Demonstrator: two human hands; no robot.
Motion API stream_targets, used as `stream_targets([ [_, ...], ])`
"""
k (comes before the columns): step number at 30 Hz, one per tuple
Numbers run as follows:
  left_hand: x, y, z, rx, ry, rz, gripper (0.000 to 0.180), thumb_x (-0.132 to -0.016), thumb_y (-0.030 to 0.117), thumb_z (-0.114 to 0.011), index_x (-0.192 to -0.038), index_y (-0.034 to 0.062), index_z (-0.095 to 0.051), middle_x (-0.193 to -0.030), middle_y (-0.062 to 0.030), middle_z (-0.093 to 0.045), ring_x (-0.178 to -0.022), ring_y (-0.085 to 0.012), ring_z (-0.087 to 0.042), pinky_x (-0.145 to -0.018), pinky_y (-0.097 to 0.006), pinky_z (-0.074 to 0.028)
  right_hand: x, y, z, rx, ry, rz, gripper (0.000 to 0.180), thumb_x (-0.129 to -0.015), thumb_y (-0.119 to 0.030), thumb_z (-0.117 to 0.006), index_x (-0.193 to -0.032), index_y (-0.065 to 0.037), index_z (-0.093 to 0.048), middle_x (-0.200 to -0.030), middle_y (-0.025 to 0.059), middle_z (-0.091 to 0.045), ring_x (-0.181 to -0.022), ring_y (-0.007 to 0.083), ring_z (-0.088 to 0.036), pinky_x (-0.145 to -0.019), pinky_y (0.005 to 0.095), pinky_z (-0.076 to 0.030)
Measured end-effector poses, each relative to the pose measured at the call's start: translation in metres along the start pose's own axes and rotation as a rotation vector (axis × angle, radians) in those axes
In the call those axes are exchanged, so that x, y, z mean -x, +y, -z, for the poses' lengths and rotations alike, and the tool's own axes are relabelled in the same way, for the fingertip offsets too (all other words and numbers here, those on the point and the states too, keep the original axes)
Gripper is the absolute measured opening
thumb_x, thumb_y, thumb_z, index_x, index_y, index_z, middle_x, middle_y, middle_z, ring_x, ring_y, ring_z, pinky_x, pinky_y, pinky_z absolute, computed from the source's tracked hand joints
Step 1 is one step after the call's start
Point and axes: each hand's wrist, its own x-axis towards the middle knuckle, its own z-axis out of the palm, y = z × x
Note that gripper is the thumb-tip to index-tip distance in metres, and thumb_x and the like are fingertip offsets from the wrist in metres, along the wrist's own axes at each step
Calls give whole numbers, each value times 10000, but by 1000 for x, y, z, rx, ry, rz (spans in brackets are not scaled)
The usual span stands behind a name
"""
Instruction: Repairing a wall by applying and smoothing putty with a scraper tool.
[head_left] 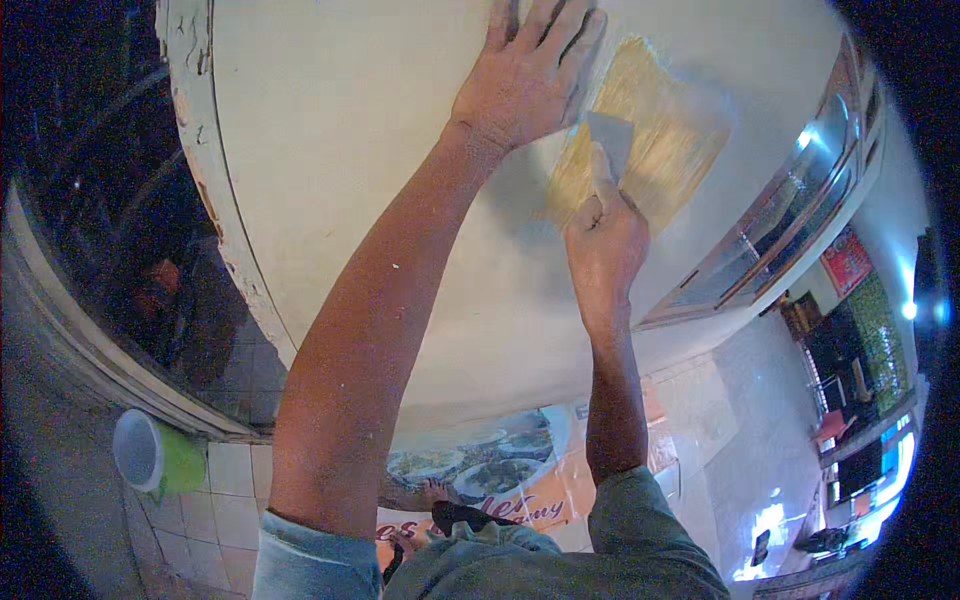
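White wall (350, 150): one scraper (610, 140), one mesh patch (660, 130), two hands.

Landmark: yellow patch (640, 130) on white wall (350, 150). Left hand (525, 70) lies flat just left of patch, blocking that side; right hand (605, 235) w/ scraper (610, 140) covers patch's lower middle. Bare wall further left and below patch is free. Window frame (780, 230) hems in the right.
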Motion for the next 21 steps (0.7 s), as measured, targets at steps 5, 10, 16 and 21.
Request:
stream_targets([
  [5,-6,9,20,548,-171,186,709,-930,234,-621,-1521,-11,-316,-1610,-227,-228,-1513,-414,-148,-1198,-652,-78,-44,-11,18,59,163,100,408,-832,-54,-558,-1208,-70,-714,-872,289,-658,-792,452,-649,-703,511,-490],
  [10,-1,6,18,355,-168,114,759,-908,255,-655,-1527,-8,-303,-1615,-220,-219,-1520,-407,-127,-1192,-666,-81,-29,10,-14,-45,204,187,594,-763,-67,-681,-1349,-136,-616,-815,223,-660,-788,412,-658,-718,530,-516],
  [16,-3,10,15,574,-238,154,770,-918,264,-651,-1537,-5,-281,-1623,-211,-198,-1519,-405,-116,-1192,-665,-80,1,20,-22,-53,54,74,720,-778,-31,-647,-1463,-199,-498,-815,225,-657,-742,414,-651,-664,521,-511],
  [21,-7,16,21,512,-256,156,713,-952,274,-609,-1533,9,-294,-1621,-204,-208,-1513,-415,-131,-1185,-672,-98,-31,8,-8,-81,77,114,710,-824,-54,-649,-1492,-189,-449,-804,224,-664,-710,412,-647,-656,516,-509],
])
